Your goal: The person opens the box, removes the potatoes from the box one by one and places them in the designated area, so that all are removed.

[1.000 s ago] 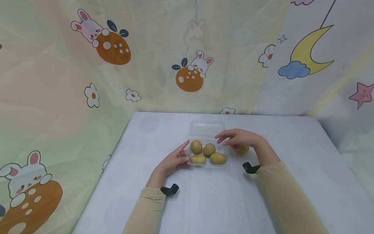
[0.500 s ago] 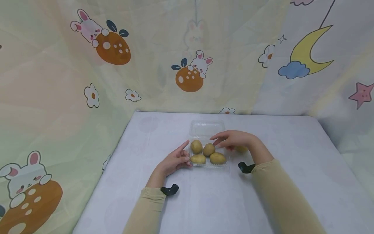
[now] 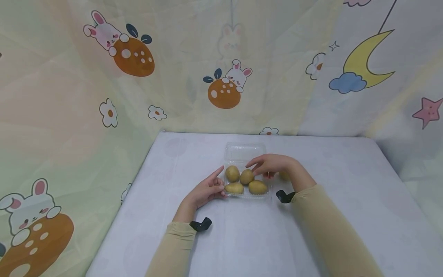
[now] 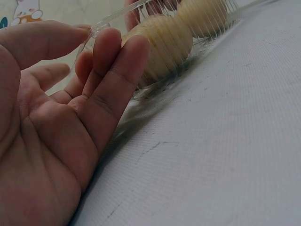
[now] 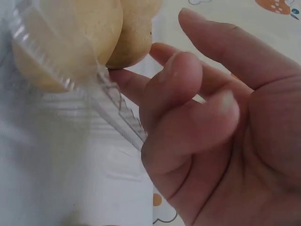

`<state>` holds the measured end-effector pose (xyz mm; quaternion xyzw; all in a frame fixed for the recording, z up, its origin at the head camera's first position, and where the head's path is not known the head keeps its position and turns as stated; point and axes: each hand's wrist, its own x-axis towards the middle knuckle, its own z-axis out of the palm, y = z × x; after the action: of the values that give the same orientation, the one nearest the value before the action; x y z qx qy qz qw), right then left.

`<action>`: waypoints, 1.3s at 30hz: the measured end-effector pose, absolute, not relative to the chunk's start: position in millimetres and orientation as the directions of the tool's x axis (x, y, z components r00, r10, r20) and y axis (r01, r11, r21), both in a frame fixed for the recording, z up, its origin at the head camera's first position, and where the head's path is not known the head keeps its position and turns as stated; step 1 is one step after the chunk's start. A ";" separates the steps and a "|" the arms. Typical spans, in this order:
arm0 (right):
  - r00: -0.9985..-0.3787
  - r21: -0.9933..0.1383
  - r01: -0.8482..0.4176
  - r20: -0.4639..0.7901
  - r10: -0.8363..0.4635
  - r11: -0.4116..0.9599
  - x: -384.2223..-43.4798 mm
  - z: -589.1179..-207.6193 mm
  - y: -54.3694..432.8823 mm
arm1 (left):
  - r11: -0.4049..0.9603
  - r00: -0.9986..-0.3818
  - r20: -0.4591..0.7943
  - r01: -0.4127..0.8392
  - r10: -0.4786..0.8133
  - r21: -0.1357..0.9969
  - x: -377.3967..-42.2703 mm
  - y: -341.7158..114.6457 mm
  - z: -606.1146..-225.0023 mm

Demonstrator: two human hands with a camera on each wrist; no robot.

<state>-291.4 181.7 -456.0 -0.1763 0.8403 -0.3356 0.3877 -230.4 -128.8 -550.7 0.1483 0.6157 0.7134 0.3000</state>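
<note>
A clear plastic clamshell container [image 3: 250, 196] lies with its lid open and several potatoes [image 3: 257, 187] inside. At its left edge is my left hand [image 3: 205, 191]; in the left wrist view the thumb [image 4: 61, 40] meets the rim while bent fingers [image 4: 115, 84] lie against the outer wall. My right hand [image 3: 271, 164] hovers over the container's right side, fingers loosely bent. In the right wrist view one fingertip reaches right up to a potato [image 5: 131, 47], and nothing is gripped. Behind that hand, another potato [image 3: 284, 176] lies outside the container, partly hidden.
The container's transparent lid [image 3: 245, 151] lies back toward the far edge of the white-covered table [image 3: 194, 154]. A printed curtain [image 3: 187, 46] stands behind the table and along its sides. Black cameras are strapped to both wrists.
My right hand has moved left from beside the loose potato to over the container, reaching the round potato, which shifted very slightly left. My left hand stays at the container's edge.
</note>
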 end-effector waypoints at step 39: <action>-0.563 -0.604 -0.006 -0.657 -0.502 0.797 -294.9 -459.4 159.5 | -0.093 -0.767 -0.128 -0.238 0.629 0.967 -230.3 -131.1 -551.3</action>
<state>-294.9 159.5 -459.4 -0.1512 0.8383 -0.2802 0.4426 -230.3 -131.1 -551.3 0.1621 0.6028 0.7212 0.3003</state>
